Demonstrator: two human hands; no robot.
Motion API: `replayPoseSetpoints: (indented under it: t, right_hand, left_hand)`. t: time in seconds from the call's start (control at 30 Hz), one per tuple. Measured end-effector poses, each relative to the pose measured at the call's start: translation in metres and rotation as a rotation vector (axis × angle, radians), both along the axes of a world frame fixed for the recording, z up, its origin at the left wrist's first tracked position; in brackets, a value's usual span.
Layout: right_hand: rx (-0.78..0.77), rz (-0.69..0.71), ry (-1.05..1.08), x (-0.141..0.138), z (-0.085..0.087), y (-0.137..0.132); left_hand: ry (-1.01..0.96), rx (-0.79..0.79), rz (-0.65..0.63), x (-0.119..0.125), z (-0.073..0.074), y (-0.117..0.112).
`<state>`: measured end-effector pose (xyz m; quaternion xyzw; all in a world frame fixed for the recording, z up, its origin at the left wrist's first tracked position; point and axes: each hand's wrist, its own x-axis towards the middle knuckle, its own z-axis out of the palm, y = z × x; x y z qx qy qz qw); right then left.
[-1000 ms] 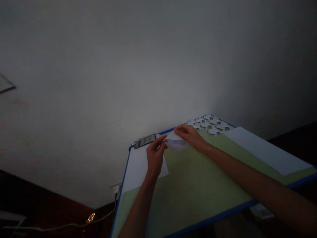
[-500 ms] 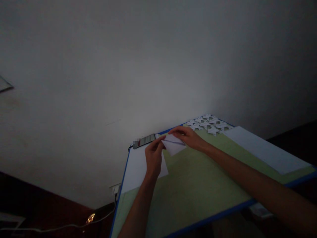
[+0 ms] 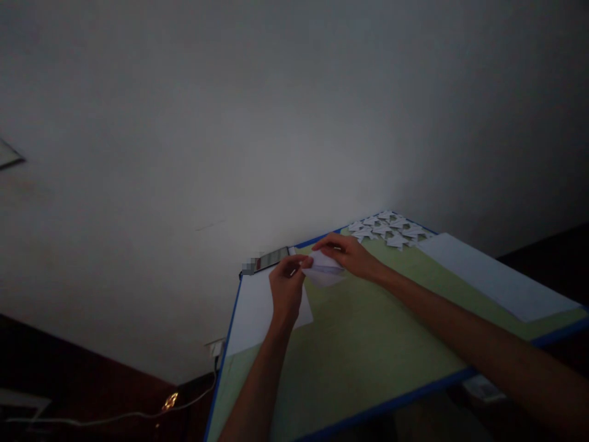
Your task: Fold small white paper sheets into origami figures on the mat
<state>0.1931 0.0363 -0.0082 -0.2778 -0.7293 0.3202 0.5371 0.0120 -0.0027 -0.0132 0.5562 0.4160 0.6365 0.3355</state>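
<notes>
A small folded piece of white paper (image 3: 326, 270) is held between my two hands above the green tabletop. My left hand (image 3: 288, 282) pinches its left corner between thumb and fingers. On the far right edge, my right hand (image 3: 347, 253) grips the paper with curled fingers, its thumb partly hidden. A fold line crosses the paper, and a lower layer hangs below it. Under and beside my left hand lies a white sheet (image 3: 253, 316) flat on the table.
Several folded paper stars (image 3: 381, 230) lie at the table's far corner. A stack or sheet of white paper (image 3: 497, 279) lies along the right side. A phone (image 3: 271, 259) rests at the back edge by the wall. A white cable (image 3: 129, 418) runs at lower left.
The layers of the held paper have parted a little, and its lower flap sits higher. My left fingers have shifted slightly along the corner; my right hand stays nearly where it was.
</notes>
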Motion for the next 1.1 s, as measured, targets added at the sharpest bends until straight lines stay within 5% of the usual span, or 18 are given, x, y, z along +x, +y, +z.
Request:
replayPoseSetpoints:
  t: [0.3, 0.67, 1.1]
  right_hand:
    - [0.020, -0.001, 0.008, 0.001, -0.003, 0.002]
    - [-0.120, -0.005, 0.043, 0.000, 0.001, -0.005]
    - [0.116, -0.009, -0.153, 0.008, 0.007, -0.002]
  left_hand:
    - [-0.010, -0.075, -0.019, -0.002, 0.001, 0.001]
    - [0.111, 0.051, -0.062, 0.002, 0.003, -0.001]
    - [0.254, 0.095, -0.007, -0.001, -0.002, 0.000]
